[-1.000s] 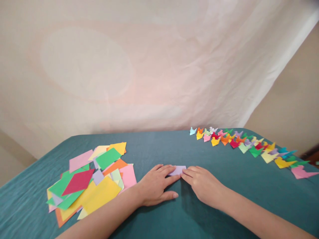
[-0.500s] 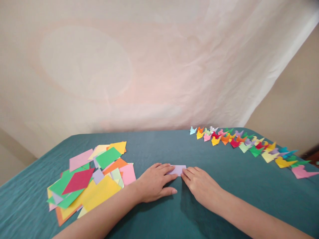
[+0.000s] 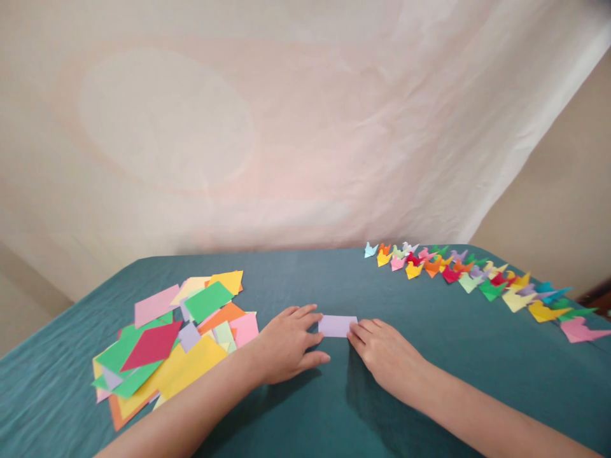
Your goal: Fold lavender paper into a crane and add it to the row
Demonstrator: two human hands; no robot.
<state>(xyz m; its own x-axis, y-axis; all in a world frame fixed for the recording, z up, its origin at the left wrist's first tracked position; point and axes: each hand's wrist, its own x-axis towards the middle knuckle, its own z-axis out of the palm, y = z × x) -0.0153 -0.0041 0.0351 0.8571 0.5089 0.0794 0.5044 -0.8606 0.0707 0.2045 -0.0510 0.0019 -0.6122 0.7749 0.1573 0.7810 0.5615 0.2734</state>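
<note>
A lilac strip of folded origami paper [image 3: 337, 326] lies flat on the green cloth in front of me, its long side running left to right. My left hand [image 3: 292, 343] is at its left end, fingers spread and the thumb apart; whether a fingertip still touches the edge I cannot tell. At the right end, my right hand [image 3: 382, 348] holds the paper's edge with its fingers close together. The right thumb is hidden beneath the hand.
Loose coloured paper sheets [image 3: 191, 366] lie in an overlapping heap on the left. Several small folded paper birds [image 3: 470, 282] stand in rows along the right side. Behind the cloth-covered table [image 3: 300, 273] hangs a pale curtain [image 3: 305, 140].
My left hand has slid left off the paper and its fingers have spread, so more of the strip shows. The right hand has kept its place at the right end.
</note>
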